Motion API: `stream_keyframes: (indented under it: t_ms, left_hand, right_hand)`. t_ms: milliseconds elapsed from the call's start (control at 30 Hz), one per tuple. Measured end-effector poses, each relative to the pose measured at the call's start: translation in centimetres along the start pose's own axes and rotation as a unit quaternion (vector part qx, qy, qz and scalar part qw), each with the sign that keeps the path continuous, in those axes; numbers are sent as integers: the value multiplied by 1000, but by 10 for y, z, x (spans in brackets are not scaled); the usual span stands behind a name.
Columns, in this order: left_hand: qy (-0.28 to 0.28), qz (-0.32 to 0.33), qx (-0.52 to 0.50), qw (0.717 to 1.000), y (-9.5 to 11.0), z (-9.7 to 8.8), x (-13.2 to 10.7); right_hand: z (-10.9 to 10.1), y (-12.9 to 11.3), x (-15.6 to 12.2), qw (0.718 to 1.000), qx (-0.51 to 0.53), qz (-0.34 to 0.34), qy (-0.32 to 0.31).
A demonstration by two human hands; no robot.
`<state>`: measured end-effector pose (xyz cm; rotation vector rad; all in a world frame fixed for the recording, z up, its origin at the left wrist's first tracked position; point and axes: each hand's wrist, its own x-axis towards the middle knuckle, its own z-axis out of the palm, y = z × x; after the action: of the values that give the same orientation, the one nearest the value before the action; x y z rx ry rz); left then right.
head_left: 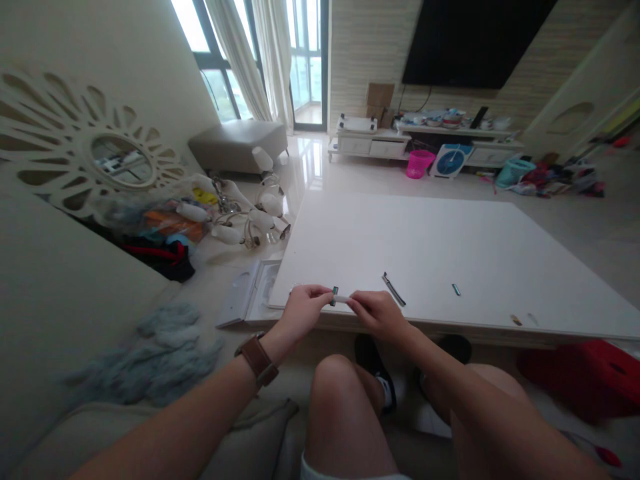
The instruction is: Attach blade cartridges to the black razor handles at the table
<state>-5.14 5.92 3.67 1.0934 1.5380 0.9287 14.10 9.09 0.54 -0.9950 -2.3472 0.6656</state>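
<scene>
Near the front edge of the white table (415,250), both my hands are close together. Fingers and thumb of my left hand (305,307) pinch a small dark green razor cartridge (335,291). My right hand (380,312) grips a short whitish piece (342,299) that reaches to the cartridge; its exact kind is too small to make out. Just beyond my right hand lies a slim dark and silver razor handle (394,289). Farther right on the tabletop rests another small green cartridge (456,289).
Small brown (516,320) and clear bits lie at the table's right front. An open white box (250,293) stands left of the table, with a chandelier (245,213) on the floor behind it. A red stool (585,377) is at right; my knees are below the edge.
</scene>
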Motion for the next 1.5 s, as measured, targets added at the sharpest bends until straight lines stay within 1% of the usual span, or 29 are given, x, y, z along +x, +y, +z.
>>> stream_keyframes:
  t_ms: [67, 100, 200, 267, 333, 400, 433, 500, 600, 667, 800, 900, 1100, 1300, 1500]
  left_hand:
    - [-9, -1, -3, 1000, 1, 0, -1]
    - [-12, -1, -4, 1000, 2, 0, -1]
    - [-1, 1, -9, 1000, 1, -1, 0]
    - [14, 0, -9, 1000, 0, -1, 2]
    - [19, -2, -10, 1000, -1, -2, 3]
    - [12, -1, -11, 1000, 0, -2, 3]
    - [9, 0, -13, 1000, 0, -2, 2]
    - [4, -1, -13, 1000, 2, -2, 1]
    - [-4, -4, -11, 1000, 4, -2, 0]
    - [-9, -4, -8, 1000, 3, -2, 0]
    - [-7, -6, -11, 1000, -2, -1, 2]
    - [-9, -7, -16, 1000, -4, 0, 2]
    - [-13, -12, -11, 1000, -2, 1, 0]
    - [-5, -15, -28, 999, -3, 0, 2]
    - [-7, -9, -19, 1000, -2, 0, 1]
  right_hand:
    - [-2, 5, 0, 998, 21, 40, 32]
    - [-1, 6, 0, 998, 29, 50, 31]
    - [7, 4, 1, 998, 46, 51, 0]
    - [14, -1, 0, 997, 56, 39, -23]
    - [18, -5, 0, 997, 53, 9, -55]
    - [16, -7, -1, 995, 49, -25, -83]
    - [14, -7, -1, 994, 51, -33, -86]
    - [7, -5, -1, 996, 63, -23, -58]
    - [0, -1, 2, 997, 69, 23, -2]
    - [0, -1, 5, 997, 65, 48, 11]
    - [5, -4, 8, 994, 81, 71, 0]
    - [5, -4, 7, 992, 97, 82, -10]
    - [-2, 0, 2, 991, 101, 85, -25]
    - [1, -2, 5, 989, 119, 86, -22]
    - [1, 0, 4, 985, 140, 96, -26]
